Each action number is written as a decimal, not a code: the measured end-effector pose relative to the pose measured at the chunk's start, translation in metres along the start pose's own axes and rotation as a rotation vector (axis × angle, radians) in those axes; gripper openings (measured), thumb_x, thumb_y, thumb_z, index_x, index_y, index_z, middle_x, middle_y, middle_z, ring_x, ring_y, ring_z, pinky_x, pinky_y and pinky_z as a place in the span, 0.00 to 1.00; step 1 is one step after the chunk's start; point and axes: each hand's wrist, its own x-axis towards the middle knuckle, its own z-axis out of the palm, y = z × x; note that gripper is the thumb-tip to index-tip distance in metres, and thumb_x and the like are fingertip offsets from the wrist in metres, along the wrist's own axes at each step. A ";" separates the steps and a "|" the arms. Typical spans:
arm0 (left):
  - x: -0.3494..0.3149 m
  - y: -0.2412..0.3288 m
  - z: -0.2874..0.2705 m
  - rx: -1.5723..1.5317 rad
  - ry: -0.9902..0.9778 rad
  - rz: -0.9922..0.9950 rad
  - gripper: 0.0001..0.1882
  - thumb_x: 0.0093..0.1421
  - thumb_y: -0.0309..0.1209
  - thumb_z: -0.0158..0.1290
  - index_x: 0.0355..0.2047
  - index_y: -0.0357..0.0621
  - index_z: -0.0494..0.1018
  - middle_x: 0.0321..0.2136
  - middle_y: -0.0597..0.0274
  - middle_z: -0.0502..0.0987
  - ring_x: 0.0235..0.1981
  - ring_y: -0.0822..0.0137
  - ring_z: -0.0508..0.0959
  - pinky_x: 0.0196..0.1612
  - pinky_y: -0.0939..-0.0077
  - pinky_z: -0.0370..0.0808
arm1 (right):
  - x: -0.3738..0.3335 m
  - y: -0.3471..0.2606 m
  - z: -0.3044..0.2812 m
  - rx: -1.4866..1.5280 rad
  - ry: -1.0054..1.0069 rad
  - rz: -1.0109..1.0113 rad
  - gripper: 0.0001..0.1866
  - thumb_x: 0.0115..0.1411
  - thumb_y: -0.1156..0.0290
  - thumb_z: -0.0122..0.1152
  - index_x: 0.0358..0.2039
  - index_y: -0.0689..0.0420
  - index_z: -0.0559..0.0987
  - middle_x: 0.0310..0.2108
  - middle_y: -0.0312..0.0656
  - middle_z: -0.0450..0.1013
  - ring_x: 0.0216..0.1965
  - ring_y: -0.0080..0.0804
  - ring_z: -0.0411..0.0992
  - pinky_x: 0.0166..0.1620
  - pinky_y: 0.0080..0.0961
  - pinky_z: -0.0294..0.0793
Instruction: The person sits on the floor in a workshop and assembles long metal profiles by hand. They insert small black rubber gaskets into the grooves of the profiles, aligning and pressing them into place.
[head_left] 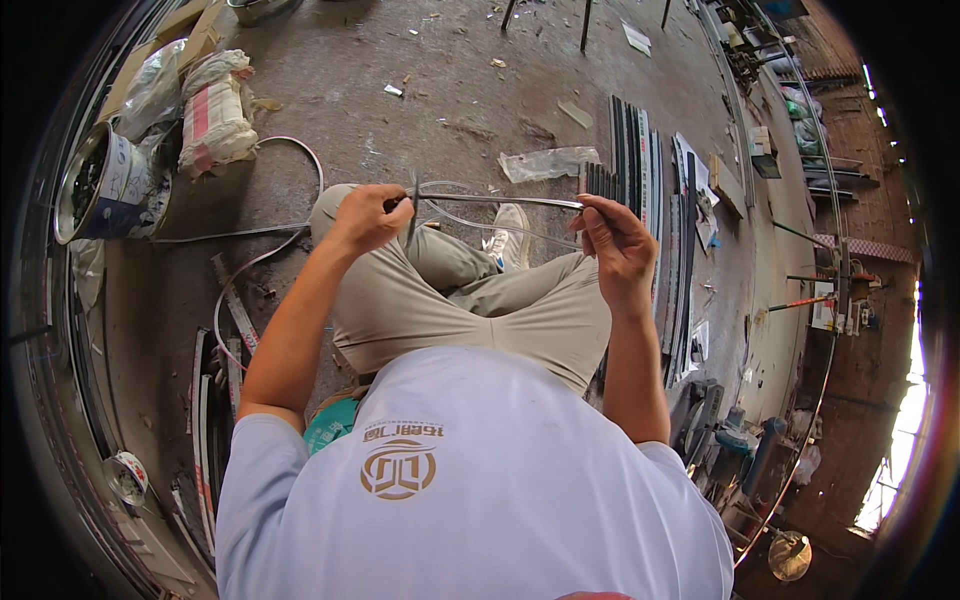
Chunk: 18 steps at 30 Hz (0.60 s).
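Observation:
A long, thin grey flexible strip [500, 200] is stretched level between my hands, above my bent legs. My left hand [372, 215] is closed at its left end, where a dark narrow upright piece [413, 205], perhaps a tool, crosses the strip; its kind is unclear. At the other end, my right hand [620, 245] pinches the strip between thumb and fingers. A slack loop of similar strip [520, 232] hangs below the stretched part. More pale strip [230, 235] trails across the floor on the left.
To the left stand a bucket [118, 185] and a wrapped, red-banded bundle [215, 118]. Several long dark and pale profiles [645, 190] lie to the right, near a clear plastic sheet [548, 163]. Scraps litter the floor [450, 90]. Tools and machine parts [740, 440] crowd the lower right.

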 end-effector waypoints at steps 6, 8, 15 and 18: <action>0.007 -0.006 -0.015 -0.260 -0.001 0.010 0.21 0.67 0.45 0.55 0.26 0.40 0.80 0.17 0.69 0.69 0.22 0.76 0.67 0.26 0.74 0.64 | -0.007 0.004 -0.009 0.043 0.034 0.005 0.11 0.72 0.74 0.62 0.52 0.61 0.84 0.35 0.36 0.81 0.30 0.15 0.68 0.32 0.14 0.67; 0.008 0.004 -0.016 -0.106 -0.112 -0.098 0.23 0.68 0.46 0.56 0.25 0.39 0.79 0.16 0.69 0.67 0.21 0.76 0.65 0.25 0.72 0.63 | -0.008 0.003 -0.008 0.046 0.024 -0.022 0.11 0.72 0.75 0.62 0.52 0.61 0.84 0.35 0.36 0.81 0.29 0.15 0.68 0.32 0.14 0.67; 0.003 -0.003 0.006 -0.045 -0.066 -0.034 0.24 0.70 0.46 0.56 0.25 0.36 0.76 0.16 0.65 0.67 0.21 0.75 0.65 0.26 0.71 0.64 | -0.011 0.013 -0.013 0.056 0.048 -0.048 0.11 0.72 0.75 0.61 0.52 0.61 0.83 0.34 0.36 0.82 0.28 0.14 0.68 0.31 0.14 0.67; 0.014 -0.013 -0.008 -0.111 0.063 -0.109 0.21 0.74 0.42 0.53 0.30 0.38 0.79 0.23 0.67 0.76 0.27 0.75 0.72 0.32 0.74 0.70 | -0.009 0.023 -0.019 0.035 0.097 -0.025 0.11 0.72 0.75 0.61 0.52 0.61 0.83 0.36 0.37 0.82 0.29 0.14 0.68 0.32 0.13 0.68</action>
